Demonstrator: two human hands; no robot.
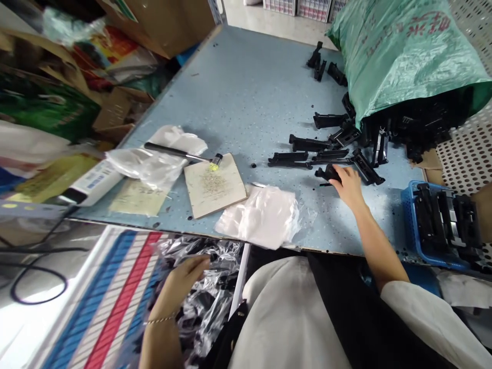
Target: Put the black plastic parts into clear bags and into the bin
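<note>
My right hand [349, 188] is at the table, its fingers closed on a small black plastic part [327, 173]. Several similar long black parts [300, 143] lie scattered just beyond it, some with shiny metal strips. Low on the left, my left hand [192, 271] hovers over a crate of black parts in clear plastic bags [211, 292]. Its fingers stretch out to the right, with nothing visible in them. Between the hands, a stack of clear plastic bags [269, 215] rests at the table's front edge.
A hammer [172, 150] lies across plastic film and a worn square board [215, 187]. At the right stand a green sack [407, 56] spilling black parts and a blue basket [413, 220] of them. A striped crate [111, 297] sits below the table's edge; boxes crowd the left.
</note>
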